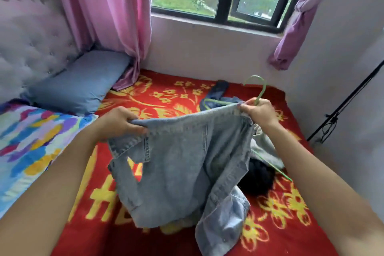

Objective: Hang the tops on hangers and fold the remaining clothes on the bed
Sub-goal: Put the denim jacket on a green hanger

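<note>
One pale-blue denim jacket (pixel 182 162), creased, gripped by left hand (pixel 118 122), right hand (pixel 257 112)

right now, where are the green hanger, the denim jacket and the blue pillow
green hanger (pixel 262 92): head view, on the neck just under the hook
denim jacket (pixel 182 151): head view, on the middle of the hanging cloth
blue pillow (pixel 83 83): head view, on the middle of its top side

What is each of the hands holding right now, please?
Left hand: closed, gripping one top corner of the denim jacket.
Right hand: closed, holding the jacket's other corner together with the green hanger.
</note>
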`<state>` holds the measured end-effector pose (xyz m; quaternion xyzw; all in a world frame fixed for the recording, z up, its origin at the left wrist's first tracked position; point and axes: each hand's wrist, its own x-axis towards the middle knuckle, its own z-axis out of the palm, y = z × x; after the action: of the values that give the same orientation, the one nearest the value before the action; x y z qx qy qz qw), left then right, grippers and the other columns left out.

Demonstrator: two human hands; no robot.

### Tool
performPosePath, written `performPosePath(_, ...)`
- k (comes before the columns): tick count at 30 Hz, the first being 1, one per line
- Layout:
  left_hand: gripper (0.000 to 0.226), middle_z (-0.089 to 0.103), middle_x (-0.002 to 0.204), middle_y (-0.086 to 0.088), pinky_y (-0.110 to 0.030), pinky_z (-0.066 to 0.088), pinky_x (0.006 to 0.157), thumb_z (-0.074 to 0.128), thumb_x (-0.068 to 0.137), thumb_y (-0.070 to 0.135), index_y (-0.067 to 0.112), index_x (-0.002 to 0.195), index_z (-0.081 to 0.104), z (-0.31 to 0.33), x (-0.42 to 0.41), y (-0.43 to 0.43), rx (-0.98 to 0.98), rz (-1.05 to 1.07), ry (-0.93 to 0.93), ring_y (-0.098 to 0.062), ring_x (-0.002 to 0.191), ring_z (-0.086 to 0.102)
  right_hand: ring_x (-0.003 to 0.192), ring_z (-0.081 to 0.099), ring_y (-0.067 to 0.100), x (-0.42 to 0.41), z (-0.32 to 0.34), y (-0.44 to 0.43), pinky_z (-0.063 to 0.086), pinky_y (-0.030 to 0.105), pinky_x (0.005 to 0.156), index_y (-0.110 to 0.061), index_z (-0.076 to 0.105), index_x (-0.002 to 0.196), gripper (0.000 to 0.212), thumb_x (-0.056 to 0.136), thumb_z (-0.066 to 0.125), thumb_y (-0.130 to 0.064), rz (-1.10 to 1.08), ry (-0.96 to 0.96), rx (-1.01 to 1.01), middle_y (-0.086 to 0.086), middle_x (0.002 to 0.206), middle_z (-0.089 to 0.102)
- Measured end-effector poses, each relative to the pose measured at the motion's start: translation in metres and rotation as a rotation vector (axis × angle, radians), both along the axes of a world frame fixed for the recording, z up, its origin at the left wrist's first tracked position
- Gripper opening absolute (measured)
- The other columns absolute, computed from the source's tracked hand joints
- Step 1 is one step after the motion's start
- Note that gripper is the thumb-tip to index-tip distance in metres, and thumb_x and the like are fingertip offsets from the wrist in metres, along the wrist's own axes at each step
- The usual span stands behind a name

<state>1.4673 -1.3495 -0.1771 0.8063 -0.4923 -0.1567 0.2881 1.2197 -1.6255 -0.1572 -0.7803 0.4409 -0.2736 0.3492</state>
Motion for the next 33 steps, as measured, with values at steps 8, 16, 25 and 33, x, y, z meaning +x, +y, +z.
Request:
performPosePath(8, 0.066, 0.059, 0.058, 0.003, -0.017, 0.041, 0.056, 0.057, 0.050, 0.082, 0.016, 0.057, 0.059, 0.003, 0.045, 0.034, -0.147, 0.259, 0.473, -0.005, 0.053, 0.050, 0.065, 0.054, 0.006, 0.021, 0.049, 0.025, 0.042, 0.022, 0.068, -0.014, 0.065, 0.074, 0.011, 0.085, 0.063, -0.014, 0.129, -0.163, 0.235, -0.012, 0.057, 0.064)
performPosePath(16, 0.073, 0.065, 0.108, -0.007, -0.032, 0.038, 0.077, 0.054, 0.065, 0.077, 0.017, 0.105, 0.062, -0.059, 0.003, 0.027, -0.169, 0.373, 0.714, -0.022, 0.099, 0.058, 0.072, 0.062, 0.027, 0.037, 0.070, 0.058, 0.049, 0.039, 0.081, -0.005, 0.066, 0.087, 0.028, 0.080, 0.069, -0.032, 0.296, -0.182, 0.578, 0.015, 0.080, 0.068)
performPosePath(25, 0.124, 0.017, 0.154, 0.004, -0.042, 0.022, 0.110, 0.058, 0.045, 0.084, 0.037, 0.148, 0.009, -0.088, -0.085, -0.018, -0.017, 0.063, 0.288, -0.022, 0.140, 0.017, 0.062, 0.064, 0.025, 0.041, 0.070, 0.074, 0.054, 0.033, 0.066, -0.004, 0.066, 0.075, 0.037, 0.055, 0.080, -0.032, 0.435, -0.088, 0.774, 0.014, 0.072, 0.067)
performPosePath(33, 0.014, 0.039, 0.145, -0.007, -0.040, 0.025, 0.108, 0.057, 0.091, 0.038, 0.036, 0.102, 0.066, -0.125, -0.067, -0.050, 0.061, 0.238, 0.195, -0.029, 0.135, 0.028, 0.073, 0.067, 0.026, 0.000, 0.080, 0.045, 0.058, 0.035, 0.067, 0.001, 0.065, 0.101, 0.087, 0.022, 0.094, -0.022, 0.743, 0.003, 0.733, 0.016, 0.087, 0.068)
